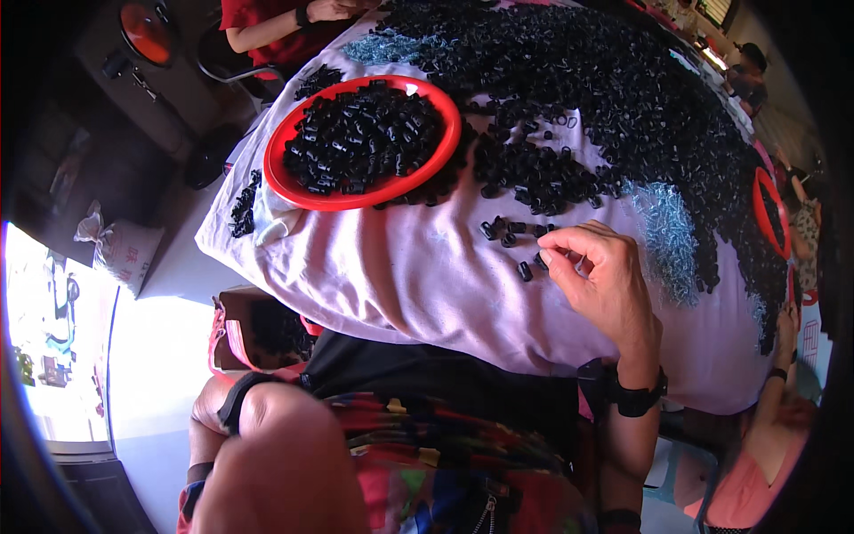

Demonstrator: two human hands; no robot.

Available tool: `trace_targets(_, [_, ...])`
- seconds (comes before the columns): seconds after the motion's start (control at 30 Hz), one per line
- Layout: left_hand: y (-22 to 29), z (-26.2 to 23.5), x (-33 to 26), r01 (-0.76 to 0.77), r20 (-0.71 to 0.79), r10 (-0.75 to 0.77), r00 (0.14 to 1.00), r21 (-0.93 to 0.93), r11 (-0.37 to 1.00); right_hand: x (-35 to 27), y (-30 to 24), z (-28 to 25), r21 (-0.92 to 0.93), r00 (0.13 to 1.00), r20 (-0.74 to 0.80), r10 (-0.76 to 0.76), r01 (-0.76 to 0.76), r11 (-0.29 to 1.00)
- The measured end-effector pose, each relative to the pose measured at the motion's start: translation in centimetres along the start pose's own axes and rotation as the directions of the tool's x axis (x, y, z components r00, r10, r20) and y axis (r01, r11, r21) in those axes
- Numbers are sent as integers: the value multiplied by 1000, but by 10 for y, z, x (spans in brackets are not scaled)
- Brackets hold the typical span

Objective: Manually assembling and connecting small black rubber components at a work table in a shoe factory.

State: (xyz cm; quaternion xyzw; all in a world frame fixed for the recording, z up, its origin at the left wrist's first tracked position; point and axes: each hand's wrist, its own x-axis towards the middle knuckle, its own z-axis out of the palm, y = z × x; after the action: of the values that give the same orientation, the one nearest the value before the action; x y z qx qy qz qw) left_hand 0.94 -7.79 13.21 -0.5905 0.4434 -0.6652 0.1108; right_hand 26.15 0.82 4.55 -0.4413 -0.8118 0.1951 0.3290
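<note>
My right hand [598, 271] is over the near part of the pale pink cloth [356, 267], thumb and forefinger pressed together in a pinch. Whatever sits between the fingertips is too small to make out. Right by them lie several loose small black cylindrical parts [509, 238]. Farther left, a round red tray [277, 182] is heaped with the same black parts. My left hand [285, 436] appears large and blurred at the lower left, bent back from a wrist with a black band; its fingers are hidden.
A wide pile of small black parts [569, 62] covers the far cloth, with patches of bluish thin pieces [664, 240]. Below the table edge stands a box [233, 334] holding black parts. People's arms [267, 36] reach in at the far left and right. Another red tray [772, 214] is at right.
</note>
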Motion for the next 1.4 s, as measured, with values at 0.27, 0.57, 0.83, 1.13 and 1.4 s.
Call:
trace_targets(0.27, [10,-42,-111,588,173,-964,-203,809,21,9,-5,6,28,999,-34,8,-7,1000])
trace_targets(0.57, [26,-47,-163,507,34,-937,-349,848,-158,7,-4,7,89,999,-51,10,-5,996])
trace_targets(0.83, [24,-45,-163,594,64,-948,-311,792,-141,11,-8,6,27,995,-53,-85,86,996])
trace_targets(1.13, [24,-37,-125,472,12,-517,-856,-390,-790,8,-29,12,234,989,-144,-39,72,970])
trace_targets(1.4, [44,-32,-128,142,196,-458,-867,-784,-604,11,-33,23,194,978,-128,-162,185,963])
